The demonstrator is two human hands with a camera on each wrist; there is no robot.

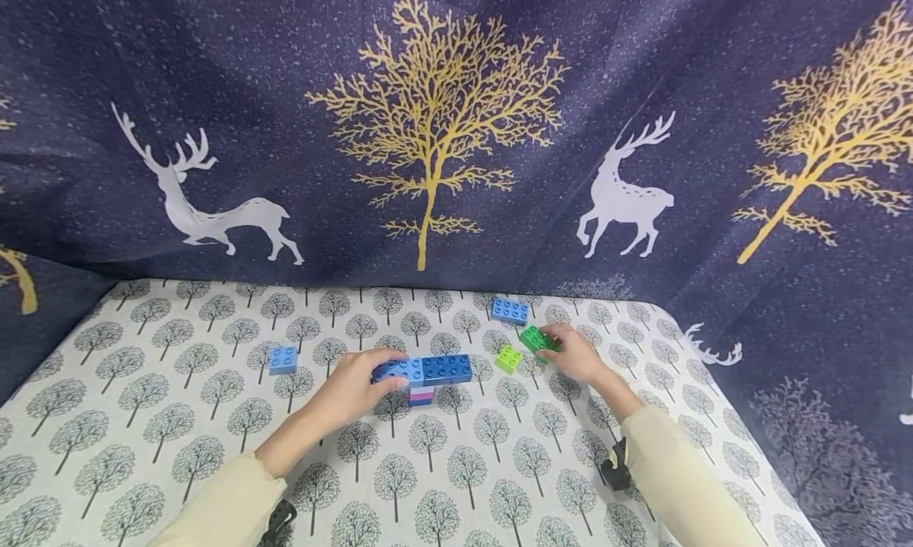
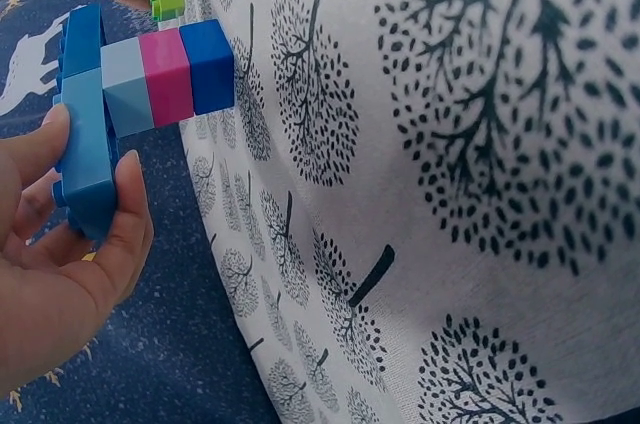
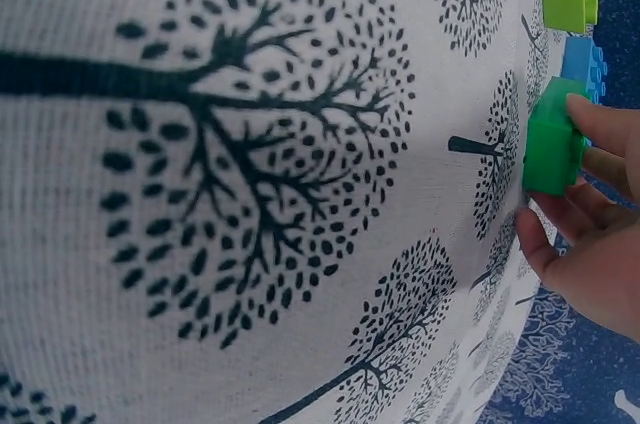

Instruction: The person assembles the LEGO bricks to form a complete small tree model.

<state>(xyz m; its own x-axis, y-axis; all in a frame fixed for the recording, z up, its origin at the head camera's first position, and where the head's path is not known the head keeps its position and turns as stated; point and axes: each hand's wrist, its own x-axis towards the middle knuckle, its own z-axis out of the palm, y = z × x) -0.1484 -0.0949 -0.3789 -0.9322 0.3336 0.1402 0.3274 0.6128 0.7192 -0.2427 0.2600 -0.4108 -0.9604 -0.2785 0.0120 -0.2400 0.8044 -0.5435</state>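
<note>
My left hand (image 1: 352, 384) grips the left end of a light blue toy building brick (image 1: 412, 367), thumb on one side and fingers on the other. A dark blue brick (image 1: 447, 368) sits end to end with it, forming a bar. Below the bar is a narrow column; the left wrist view shows its light blue, pink (image 2: 166, 76) and blue (image 2: 208, 66) bricks. Farther right, my right hand (image 1: 574, 355) pinches a green brick (image 1: 533, 338) low over the table. In the right wrist view, fingers overlap the green brick's (image 3: 552, 149) right side.
A small lime green brick (image 1: 509, 359) lies left of the green one. Behind them is a blue brick (image 1: 509, 310) with two rows of studs. A small light blue brick (image 1: 283, 360) lies at left. A dark printed cloth (image 1: 456, 246) hangs behind the tree-patterned tabletop (image 1: 456, 452).
</note>
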